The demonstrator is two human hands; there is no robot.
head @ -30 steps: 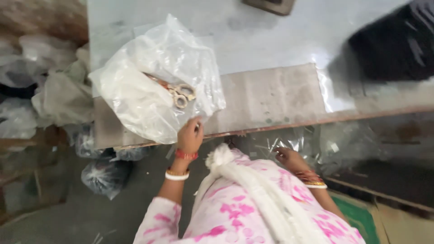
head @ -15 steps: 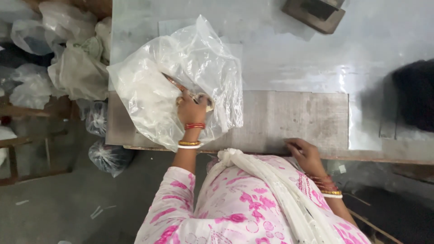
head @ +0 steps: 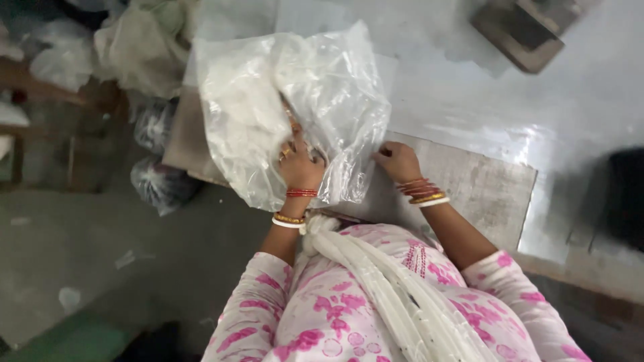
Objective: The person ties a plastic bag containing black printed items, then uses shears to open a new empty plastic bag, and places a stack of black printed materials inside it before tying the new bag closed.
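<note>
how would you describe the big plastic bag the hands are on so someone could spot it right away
Start at the grey table and go to its near left corner, just beyond the person's pink flowered top. The clear plastic bag lies there, crumpled and puffed, with the left hand on it and the right hand at its edge. Unlike the bags heaped off the table's left side, it sits on the tabletop.

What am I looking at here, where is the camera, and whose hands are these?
There is no machine: a person works with bare hands, and the one camera sits on their head, looking down over a pink-flowered top. The left hand rests on a big crumpled clear plastic bag holding something white; whether it grips anything I cannot tell. The right hand touches the bag's right edge. The bag lies on a grey table over a board. More filled bags are piled at the left.
</note>
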